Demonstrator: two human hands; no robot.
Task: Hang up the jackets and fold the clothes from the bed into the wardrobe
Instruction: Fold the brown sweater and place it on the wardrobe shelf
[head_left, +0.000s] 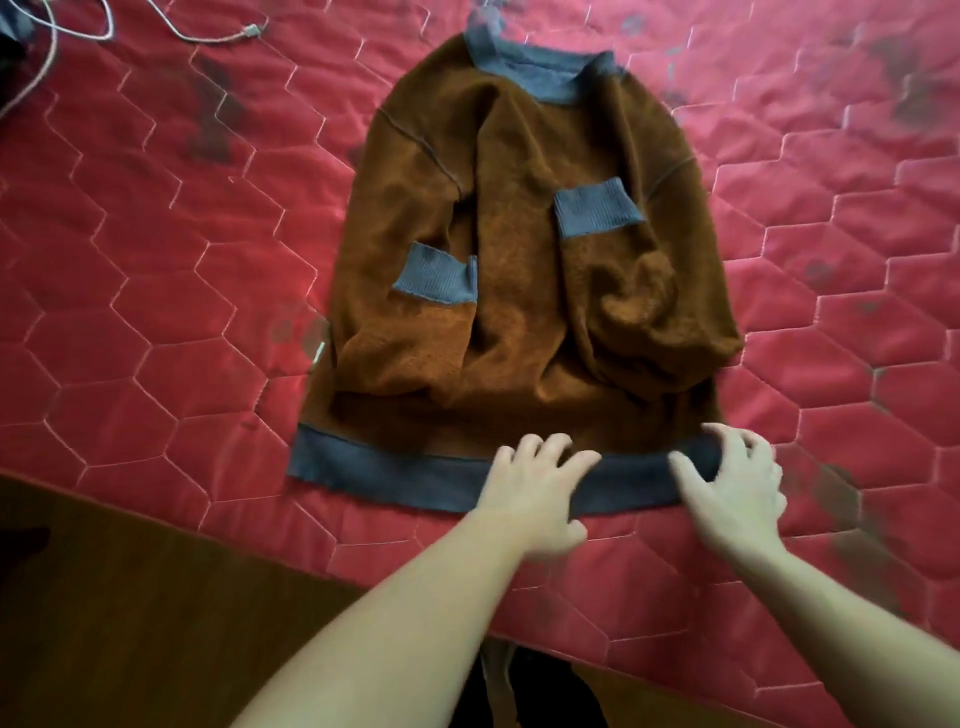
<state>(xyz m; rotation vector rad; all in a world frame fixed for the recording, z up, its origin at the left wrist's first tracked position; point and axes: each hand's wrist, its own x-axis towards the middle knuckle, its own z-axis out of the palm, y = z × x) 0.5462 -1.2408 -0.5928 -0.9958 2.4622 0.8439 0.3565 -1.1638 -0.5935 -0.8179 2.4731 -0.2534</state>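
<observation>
Both bare forearms reach forward from near edge, converging toward centre. Left hand (535, 493) palm down, fingers spread and slightly bent, fingertips (530, 448) pointing far, thumb out to right. Right hand (737, 488) just right of it, palm down, fingers curled at far end, thumb stretched left toward left hand. Hands near each other, not touching. Right hand slightly blurred.

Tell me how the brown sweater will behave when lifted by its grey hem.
The brown sweater looks soft and creased, so it will probably sag. Its folded-in sleeves may slip loose. The fuzzy knit should resist sliding on the quilted bed cover.
</observation>
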